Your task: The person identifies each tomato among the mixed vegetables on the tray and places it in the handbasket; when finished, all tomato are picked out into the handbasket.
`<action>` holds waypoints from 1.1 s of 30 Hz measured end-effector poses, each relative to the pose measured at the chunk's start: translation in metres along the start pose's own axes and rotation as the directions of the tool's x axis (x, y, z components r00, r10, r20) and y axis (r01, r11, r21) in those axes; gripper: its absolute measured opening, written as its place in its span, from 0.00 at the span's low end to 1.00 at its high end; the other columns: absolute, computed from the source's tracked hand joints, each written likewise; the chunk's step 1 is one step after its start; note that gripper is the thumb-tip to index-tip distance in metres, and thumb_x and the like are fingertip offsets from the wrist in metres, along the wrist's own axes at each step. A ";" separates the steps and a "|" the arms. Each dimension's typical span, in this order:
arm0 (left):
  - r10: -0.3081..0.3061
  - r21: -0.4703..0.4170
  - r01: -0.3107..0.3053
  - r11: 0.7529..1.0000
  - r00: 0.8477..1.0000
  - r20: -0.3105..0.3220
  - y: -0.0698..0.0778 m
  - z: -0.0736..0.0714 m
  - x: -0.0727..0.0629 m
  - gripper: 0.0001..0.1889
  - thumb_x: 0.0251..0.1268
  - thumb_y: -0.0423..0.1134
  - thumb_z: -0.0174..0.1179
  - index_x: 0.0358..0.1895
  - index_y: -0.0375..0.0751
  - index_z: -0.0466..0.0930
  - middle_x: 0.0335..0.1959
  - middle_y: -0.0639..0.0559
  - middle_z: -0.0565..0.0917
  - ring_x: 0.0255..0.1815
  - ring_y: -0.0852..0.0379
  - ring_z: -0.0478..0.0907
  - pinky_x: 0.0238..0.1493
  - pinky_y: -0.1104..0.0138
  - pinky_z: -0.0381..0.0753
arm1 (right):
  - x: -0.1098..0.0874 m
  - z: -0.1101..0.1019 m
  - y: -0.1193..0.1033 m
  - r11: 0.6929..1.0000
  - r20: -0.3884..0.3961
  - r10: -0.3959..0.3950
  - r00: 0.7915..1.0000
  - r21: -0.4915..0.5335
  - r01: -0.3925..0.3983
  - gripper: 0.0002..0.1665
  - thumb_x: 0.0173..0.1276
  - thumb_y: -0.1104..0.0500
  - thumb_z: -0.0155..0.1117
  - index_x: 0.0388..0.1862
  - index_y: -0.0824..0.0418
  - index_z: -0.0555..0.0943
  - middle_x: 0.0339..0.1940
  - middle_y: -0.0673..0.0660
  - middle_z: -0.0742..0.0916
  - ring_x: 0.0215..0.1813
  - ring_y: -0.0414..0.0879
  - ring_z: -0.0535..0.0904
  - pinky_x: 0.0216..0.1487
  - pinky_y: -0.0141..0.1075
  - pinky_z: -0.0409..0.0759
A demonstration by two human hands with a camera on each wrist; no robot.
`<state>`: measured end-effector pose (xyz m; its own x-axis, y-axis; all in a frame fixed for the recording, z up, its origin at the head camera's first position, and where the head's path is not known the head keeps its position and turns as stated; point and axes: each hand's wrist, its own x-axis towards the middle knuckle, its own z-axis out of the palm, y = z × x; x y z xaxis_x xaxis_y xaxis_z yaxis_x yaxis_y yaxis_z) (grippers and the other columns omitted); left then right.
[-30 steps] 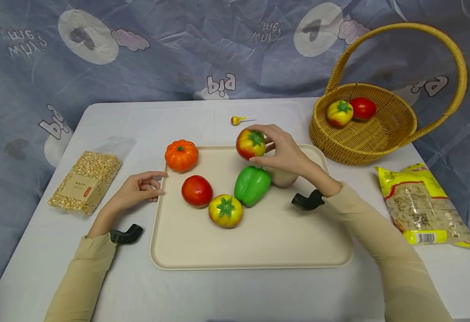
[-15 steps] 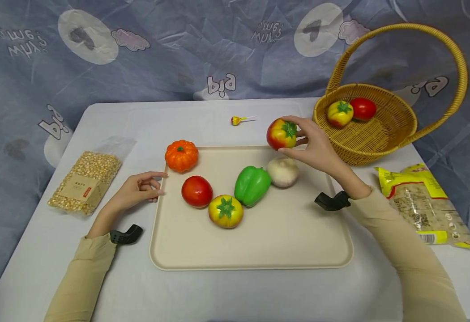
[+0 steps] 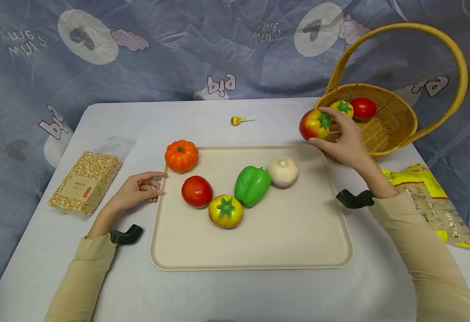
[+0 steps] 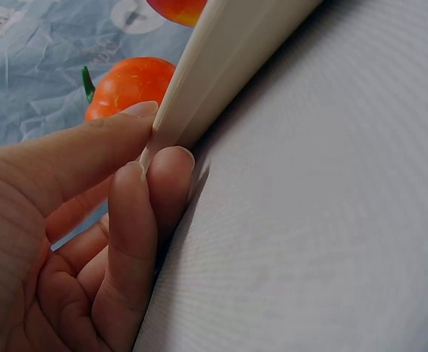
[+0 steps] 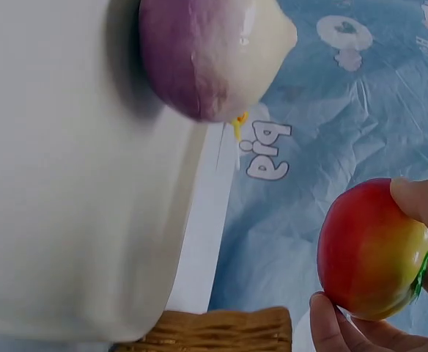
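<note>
My right hand (image 3: 345, 138) holds a red-and-yellow toy fruit (image 3: 312, 125) with a green star-shaped leafy top, gripped between thumb and fingers. It is in the air near the front left rim of the wicker basket (image 3: 319, 145). In the right wrist view the same fruit (image 5: 371, 249) shows its red side. At the left edge of the beige tray (image 3: 291, 243), my left hand (image 3: 138, 190) pinches the rim, thumb above and fingers below. On the tray are a red tomato (image 3: 197, 191), a yellow leafy-topped fruit (image 3: 225, 211), a green bell pepper (image 3: 253, 185) and a white-and-purple turnip (image 3: 283, 172).
An orange pumpkin (image 3: 181, 155) sits at the tray's back left corner. Inside the basket lie a red tomato (image 3: 363, 109) and a yellow fruit (image 3: 343, 108). A lollipop (image 3: 237, 120) lies behind the tray. Bags of corn kernels (image 3: 87, 179) and of pale pieces (image 3: 440, 205) flank it.
My right hand has carried the red-and-yellow fruit rightward from above the tray to the basket's edge, uncovering the turnip. My left hand has stayed at the tray's rim.
</note>
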<state>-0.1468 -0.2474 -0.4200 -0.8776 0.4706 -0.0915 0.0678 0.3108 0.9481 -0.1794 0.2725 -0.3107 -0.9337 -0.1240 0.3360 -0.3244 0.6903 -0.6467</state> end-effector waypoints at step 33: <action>0.016 -0.017 -0.016 1.000 1.000 0.003 -0.002 -0.001 0.000 0.24 0.62 0.29 0.59 0.61 0.26 0.66 0.29 0.61 0.81 0.23 0.66 0.80 0.26 0.71 0.82 | 0.027 -0.028 0.073 0.926 0.138 0.332 0.933 -0.235 -0.295 0.44 0.63 0.45 0.62 0.73 0.54 0.57 0.62 0.73 0.70 0.54 0.65 0.66 0.54 0.59 0.65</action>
<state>-0.1476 -0.2484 -0.4219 -0.8748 0.4782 -0.0773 0.0736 0.2888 0.9546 -0.2244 0.3395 -0.3291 -0.9999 0.0150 0.0045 0.0102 0.8434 -0.5372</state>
